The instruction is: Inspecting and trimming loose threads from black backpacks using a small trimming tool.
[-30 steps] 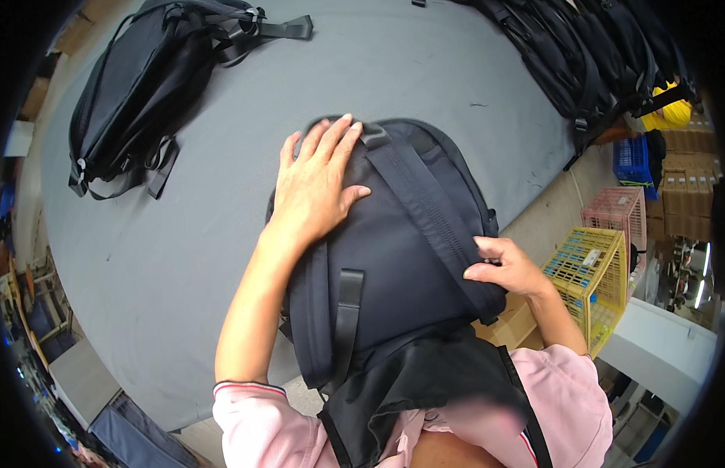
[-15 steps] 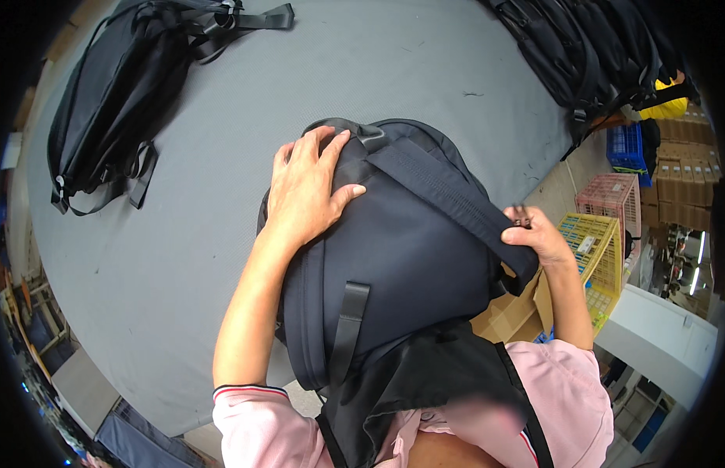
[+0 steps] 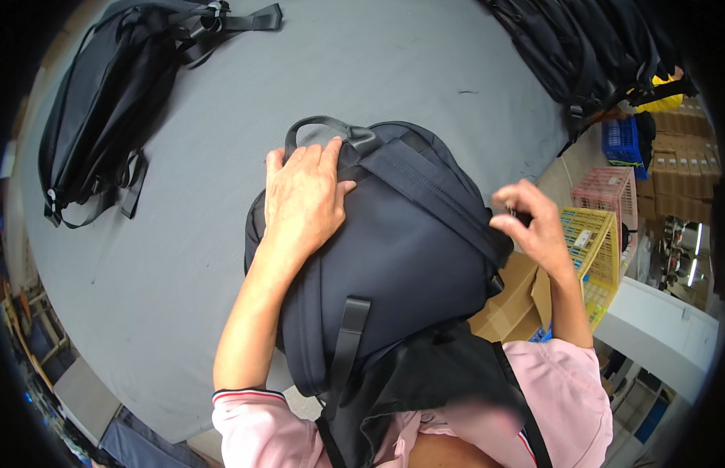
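A dark navy backpack (image 3: 405,242) lies on the grey table in front of me, its lower part against my black apron. A padded shoulder strap (image 3: 432,187) runs slantwise across it, and a webbing loop handle (image 3: 319,122) stands up at its far end. My left hand (image 3: 306,191) rests on the backpack just below the handle, fingers stretched out over the fabric. Off the right edge of the backpack, beside the strap's end, my right hand (image 3: 534,226) is closed around a small dark tool (image 3: 519,216). The fingers mostly hide it, so its kind is unclear.
Another black backpack (image 3: 113,109) lies at the far left of the table (image 3: 198,257). Several more black bags (image 3: 584,51) are piled at the far right. Right of the table are an open cardboard box (image 3: 506,300), yellow (image 3: 596,242), pink (image 3: 612,191) and blue crates (image 3: 623,144).
My right hand has let go of the shoulder strap and moved slightly away; the strap now lies down along the backpack. My left hand's fingers have drawn closer together, and the loop handle stands freer.
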The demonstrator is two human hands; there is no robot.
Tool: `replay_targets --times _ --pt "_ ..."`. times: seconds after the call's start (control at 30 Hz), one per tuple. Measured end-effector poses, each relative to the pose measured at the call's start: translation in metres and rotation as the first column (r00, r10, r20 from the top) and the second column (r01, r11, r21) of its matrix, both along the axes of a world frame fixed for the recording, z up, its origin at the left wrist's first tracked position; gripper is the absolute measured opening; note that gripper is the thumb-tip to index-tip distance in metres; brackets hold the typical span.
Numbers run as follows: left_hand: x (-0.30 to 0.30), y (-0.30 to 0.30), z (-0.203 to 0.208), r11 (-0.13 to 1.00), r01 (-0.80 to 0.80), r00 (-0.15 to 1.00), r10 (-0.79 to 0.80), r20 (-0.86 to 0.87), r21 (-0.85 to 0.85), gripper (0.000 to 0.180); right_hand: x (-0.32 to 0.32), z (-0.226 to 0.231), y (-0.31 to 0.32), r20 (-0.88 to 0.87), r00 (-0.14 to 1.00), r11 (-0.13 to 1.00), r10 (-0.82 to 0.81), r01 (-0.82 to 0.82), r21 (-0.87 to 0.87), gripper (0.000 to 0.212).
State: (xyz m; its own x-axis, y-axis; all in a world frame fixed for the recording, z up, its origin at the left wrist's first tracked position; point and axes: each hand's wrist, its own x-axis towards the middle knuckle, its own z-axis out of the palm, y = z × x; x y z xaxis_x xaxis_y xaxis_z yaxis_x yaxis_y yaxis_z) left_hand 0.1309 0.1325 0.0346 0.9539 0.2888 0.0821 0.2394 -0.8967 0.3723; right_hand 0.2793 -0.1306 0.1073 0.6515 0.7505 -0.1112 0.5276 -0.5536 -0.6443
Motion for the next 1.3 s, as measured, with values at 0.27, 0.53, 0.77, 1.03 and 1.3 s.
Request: replay_targets --times 0.27,0.53,0.77,1.03,1.3 --pt "0.003 -0.014 0.011 0.998 -0.054 0.995 0.056 0.089 -0.026 0.041 -0.007 -0.007 0.102 0.129 0.931 0.913 0.34 -0.36 0.193 0.027" --pt "-0.003 -0.015 0.007 0.992 -0.12 0.981 0.125 0.15 -0.042 0.031 -0.019 -0.014 0.108 0.384 0.882 0.946 0.274 -0.32 0.061 0.02" --pt "0.0 -0.016 0.008 0.99 -0.134 0.977 0.138 0.16 -0.04 0.029 -0.024 -0.023 0.114 0.474 0.838 0.933 0.27 -0.349 0.086 0.022" --pt "0.0 -0.016 0.007 0.991 -0.131 0.973 0.129 0.191 -0.006 0.032 -0.026 -0.03 0.108 0.485 0.848 0.942 0.214 -0.311 0.128 0.021" --pt "-0.028 -0.012 0.017 0.986 -0.168 0.961 0.164 0.223 -0.004 0.051 -0.012 -0.025 0.096 0.237 0.963 0.96 0.129 -0.182 0.215 0.025"
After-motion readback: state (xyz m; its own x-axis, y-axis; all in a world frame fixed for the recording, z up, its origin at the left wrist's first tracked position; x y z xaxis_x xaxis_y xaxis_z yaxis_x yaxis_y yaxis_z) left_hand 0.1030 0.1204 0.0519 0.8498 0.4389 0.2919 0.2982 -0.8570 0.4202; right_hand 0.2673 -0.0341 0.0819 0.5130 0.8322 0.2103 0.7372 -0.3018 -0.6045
